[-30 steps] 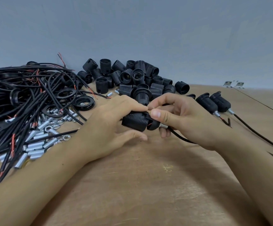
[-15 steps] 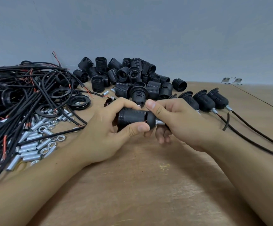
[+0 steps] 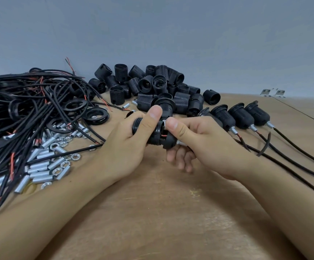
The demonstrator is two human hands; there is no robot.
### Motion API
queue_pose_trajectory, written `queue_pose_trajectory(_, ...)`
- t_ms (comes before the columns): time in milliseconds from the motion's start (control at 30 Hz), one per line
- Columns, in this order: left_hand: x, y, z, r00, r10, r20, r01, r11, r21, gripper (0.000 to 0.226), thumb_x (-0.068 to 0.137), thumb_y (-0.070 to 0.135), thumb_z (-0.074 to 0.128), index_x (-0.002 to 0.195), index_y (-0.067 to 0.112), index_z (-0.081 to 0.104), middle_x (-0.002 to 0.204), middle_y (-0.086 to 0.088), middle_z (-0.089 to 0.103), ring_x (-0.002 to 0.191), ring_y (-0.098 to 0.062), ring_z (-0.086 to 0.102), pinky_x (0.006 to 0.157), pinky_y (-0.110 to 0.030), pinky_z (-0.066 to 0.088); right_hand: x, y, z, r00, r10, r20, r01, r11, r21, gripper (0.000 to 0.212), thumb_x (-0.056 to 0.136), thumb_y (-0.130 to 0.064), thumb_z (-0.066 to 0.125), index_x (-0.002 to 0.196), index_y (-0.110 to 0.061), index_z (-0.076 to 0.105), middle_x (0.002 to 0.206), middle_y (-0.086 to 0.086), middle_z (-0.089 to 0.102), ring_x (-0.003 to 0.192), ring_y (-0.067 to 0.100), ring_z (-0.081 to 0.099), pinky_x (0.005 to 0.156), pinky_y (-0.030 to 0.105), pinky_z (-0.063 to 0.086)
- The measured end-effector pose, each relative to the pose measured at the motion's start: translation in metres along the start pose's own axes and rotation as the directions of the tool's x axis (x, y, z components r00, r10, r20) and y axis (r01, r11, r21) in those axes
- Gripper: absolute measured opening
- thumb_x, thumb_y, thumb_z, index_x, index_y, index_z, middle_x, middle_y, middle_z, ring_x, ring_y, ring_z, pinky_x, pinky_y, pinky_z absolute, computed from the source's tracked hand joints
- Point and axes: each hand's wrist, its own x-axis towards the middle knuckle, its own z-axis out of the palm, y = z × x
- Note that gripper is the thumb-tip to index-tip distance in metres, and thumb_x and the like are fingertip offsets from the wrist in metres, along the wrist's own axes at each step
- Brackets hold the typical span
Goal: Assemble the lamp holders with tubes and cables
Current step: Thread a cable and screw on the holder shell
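No readable writing, left hand (image 3: 128,145) and right hand (image 3: 195,139) both grasping black lamp holder (image 3: 157,136), brown wooden table (image 3: 161,212), grey-blue wall (image 3: 171,34) far behind

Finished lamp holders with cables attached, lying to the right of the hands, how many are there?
4, in a row: one mostly hidden behind the right hand, then a second, third and fourth further right.

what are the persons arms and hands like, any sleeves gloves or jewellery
Both forearms are bare to the frame's edge, with no sleeves in view. The left hand and the right hand wear no gloves, rings or watch. Fingernails on the fingers are short and unpainted.
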Motion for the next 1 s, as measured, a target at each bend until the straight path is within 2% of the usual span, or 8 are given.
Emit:
queue_pose_trajectory(167,0.0022,0.0025,-0.0019,0.995,0.008,0.101,-0.005,1.000,-0.029,0.070,0.096,0.061,0.034,0.094,-0.003,0.061,0.066,-0.022,0.058,0.043,-0.008,0.037,0.044,-0.012,0.029,-0.0001,0.0011,-0.0003,0.998,0.041,0.044,-0.040,0.999,-0.013,0.046,0.094,-0.050,0.044,0.075,-0.015,0.068,0.056,0.009,0.059,0.043,0.015,0.053,0.040,0.023,0.042)
queue_pose_trajectory(267,0.0002,0.0060,-0.0004,0.995,0.020,0.100,-0.015,0.999,-0.049,0.063,0.098,0.052,0.038,0.083,-0.007,0.052,0.053,-0.007,0.045,0.042,-0.005,0.033,0.044,-0.010,0.028,0.0005,0.0026,-0.0021,0.997,0.055,0.057,-0.053,0.998,-0.043,0.051,0.092,-0.055,0.043,0.058,-0.021,0.059,0.050,0.003,0.050,0.039,0.013,0.043,0.042,0.023,0.032)
queue_pose_trajectory(367,0.0002,0.0047,0.0008,0.999,0.006,0.049,-0.002,0.997,-0.079,0.050,0.097,0.047,0.042,0.066,0.007,0.043,0.047,0.010,0.035,0.040,-0.005,0.032,0.043,-0.012,0.028,-0.0012,0.0023,-0.0043,0.993,0.041,0.110,-0.037,0.998,-0.044,0.046,0.091,-0.056,0.053,0.060,-0.022,0.060,0.052,0.001,0.047,0.042,0.011,0.038,0.045,0.023,0.027)
queue_pose_trajectory(467,0.0013,0.0056,-0.0010,0.999,-0.038,0.016,0.039,0.997,-0.070,0.047,0.095,0.049,0.042,0.056,0.023,0.038,0.045,0.011,0.034,0.040,-0.007,0.031,0.043,-0.014,0.027,-0.0036,-0.0005,-0.0052,0.977,0.020,0.210,-0.014,0.999,-0.032,0.017,0.081,-0.036,0.073,0.083,-0.019,0.071,0.059,0.006,0.040,0.048,0.013,0.028,0.047,0.030,0.017)
queue_pose_trajectory(567,-0.0001,0.0077,-0.0015,0.998,-0.035,0.058,0.040,0.995,-0.090,0.045,0.095,0.045,0.043,0.054,0.027,0.039,0.046,0.014,0.032,0.040,-0.005,0.030,0.043,-0.012,0.027,-0.0042,0.0000,-0.0071,0.969,0.037,0.246,-0.044,0.999,0.024,0.016,0.088,-0.024,0.070,0.086,-0.009,0.065,0.057,-0.003,0.038,0.047,0.010,0.025,0.047,0.029,0.015)
queue_pose_trajectory(733,-0.0026,0.0067,-0.0009,0.995,0.101,0.010,-0.101,0.983,0.151,0.042,0.092,0.053,0.040,0.061,0.024,0.038,0.054,0.013,0.036,0.052,-0.004,0.036,0.053,-0.015,0.029,-0.0047,0.0034,-0.0059,0.968,0.029,0.249,-0.049,0.996,0.076,0.016,0.088,-0.025,0.062,0.074,-0.018,0.064,0.056,-0.004,0.035,0.049,0.011,0.025,0.046,0.028,0.016)
queue_pose_trajectory(867,-0.0033,0.0054,-0.0007,0.993,0.113,-0.044,-0.100,0.968,0.228,0.045,0.092,0.056,0.037,0.062,0.022,0.038,0.054,0.012,0.038,0.053,-0.004,0.038,0.053,-0.015,0.030,-0.0027,0.0053,-0.0029,0.980,0.007,0.199,-0.009,1.000,0.013,0.015,0.088,-0.031,0.069,0.082,-0.017,0.068,0.058,0.004,0.032,0.048,0.013,0.024,0.047,0.028,0.017)
queue_pose_trajectory(1000,-0.0041,0.0050,0.0006,0.994,0.075,-0.083,-0.051,0.964,0.260,0.046,0.094,0.053,0.038,0.060,0.023,0.038,0.052,0.012,0.040,0.052,-0.004,0.040,0.053,-0.016,0.030,-0.0027,0.0070,0.0004,0.988,-0.012,0.155,0.031,0.992,-0.119,0.038,0.082,-0.040,0.064,0.101,-0.008,0.071,0.058,0.008,0.032,0.046,0.014,0.025,0.044,0.024,0.024)
